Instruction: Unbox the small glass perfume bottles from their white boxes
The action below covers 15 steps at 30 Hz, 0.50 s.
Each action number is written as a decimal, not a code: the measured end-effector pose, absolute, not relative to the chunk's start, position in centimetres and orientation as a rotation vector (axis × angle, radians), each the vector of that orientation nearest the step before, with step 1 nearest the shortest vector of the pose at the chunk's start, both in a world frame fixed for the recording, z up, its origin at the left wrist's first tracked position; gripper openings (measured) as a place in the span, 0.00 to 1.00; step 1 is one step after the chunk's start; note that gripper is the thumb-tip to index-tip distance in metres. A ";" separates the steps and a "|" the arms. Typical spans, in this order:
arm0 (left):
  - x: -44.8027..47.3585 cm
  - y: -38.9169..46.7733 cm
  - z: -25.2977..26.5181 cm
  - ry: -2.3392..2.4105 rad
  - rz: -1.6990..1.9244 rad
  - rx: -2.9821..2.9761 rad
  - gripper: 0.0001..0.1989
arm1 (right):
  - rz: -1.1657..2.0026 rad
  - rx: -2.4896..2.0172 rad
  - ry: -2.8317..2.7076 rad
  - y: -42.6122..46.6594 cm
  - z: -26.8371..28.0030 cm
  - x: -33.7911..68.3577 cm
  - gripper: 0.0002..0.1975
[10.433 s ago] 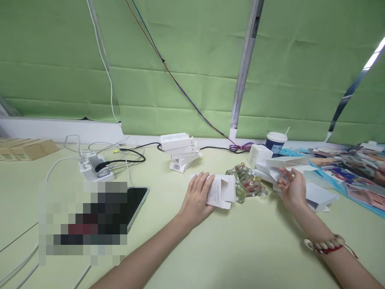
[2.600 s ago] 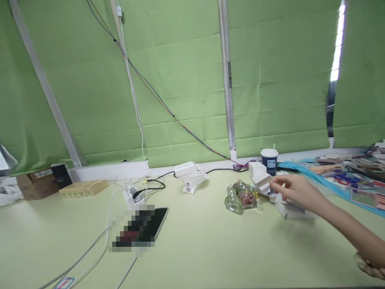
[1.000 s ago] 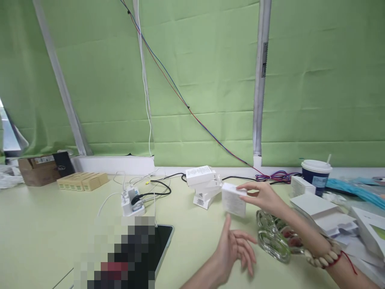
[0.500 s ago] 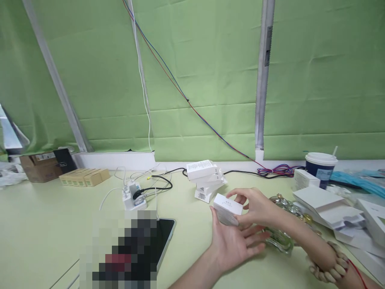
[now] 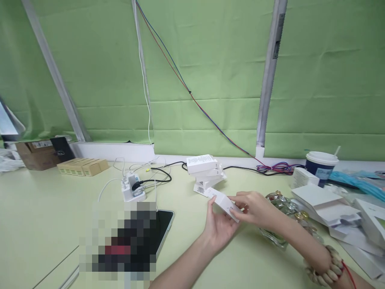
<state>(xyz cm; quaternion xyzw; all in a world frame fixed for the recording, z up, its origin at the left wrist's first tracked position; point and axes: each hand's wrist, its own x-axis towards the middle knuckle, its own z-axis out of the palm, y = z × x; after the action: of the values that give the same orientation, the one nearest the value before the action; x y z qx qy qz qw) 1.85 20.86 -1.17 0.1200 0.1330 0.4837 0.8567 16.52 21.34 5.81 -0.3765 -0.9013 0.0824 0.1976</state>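
A small white box (image 5: pixel 224 204) is held between both hands, its long side slanting down to the right. My left hand (image 5: pixel 217 228) cradles it from below, the thumb pressed against its left end. At the right end, the thumb and fingers of my right hand (image 5: pixel 248 206) pinch it. Just behind the held box rises an untidy stack of similar white boxes (image 5: pixel 202 164) with printed text and a barcode. Under and beyond my right forearm lie glass bottles (image 5: pixel 278 204) with round caps, partly hidden by the arm.
To the right are opened white cartons (image 5: pixel 319 202), a lidded paper cup (image 5: pixel 321 165) with a straw and blue plastic (image 5: pixel 355 182). On the left, a black tablet (image 5: pixel 165 224), a power strip (image 5: pixel 132 190) with cables, yellowish boxes (image 5: pixel 82 166) and a brown carton (image 5: pixel 37 156) occupy the table.
The held box has turned from nearly level to slanting. My left fingers, spread out before, have closed up underneath it, with the thumb on its end. The view has shifted slightly.
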 end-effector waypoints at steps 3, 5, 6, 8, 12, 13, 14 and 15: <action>2.0 20.8 -1.1 0.321 1.006 0.262 0.28 | 0.142 -1.080 -2.533 21.3 5.6 16.3 0.07; 2.1 20.8 -1.0 0.324 0.999 0.258 0.28 | 0.114 -1.116 -2.538 21.2 5.5 16.2 0.05; 2.1 20.8 -1.0 0.319 0.993 0.246 0.28 | 0.103 -1.159 -2.532 21.1 5.4 16.0 0.05; 2.2 20.8 -1.0 0.301 0.970 0.208 0.28 | 0.057 -1.281 -2.506 21.0 5.2 15.7 0.05; 2.2 20.7 -1.0 0.299 0.955 0.172 0.26 | -0.098 -1.385 -2.488 20.7 4.7 15.0 0.07; 2.2 20.7 -1.0 0.315 0.962 0.184 0.25 | -0.111 -1.369 -2.501 20.7 4.6 15.0 0.06; 2.2 20.6 -1.0 0.336 0.972 0.200 0.25 | -0.110 -1.349 -2.511 20.8 4.6 15.1 0.06; 2.2 20.6 -1.0 0.356 0.982 0.215 0.24 | -0.102 -1.331 -2.520 20.9 4.6 15.2 0.06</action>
<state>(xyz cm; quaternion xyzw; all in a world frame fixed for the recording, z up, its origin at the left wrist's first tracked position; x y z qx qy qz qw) 2.23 20.57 -1.03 0.1027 0.1697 0.4680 0.8612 15.19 20.87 4.60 -0.4620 -0.8743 -0.0352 0.1444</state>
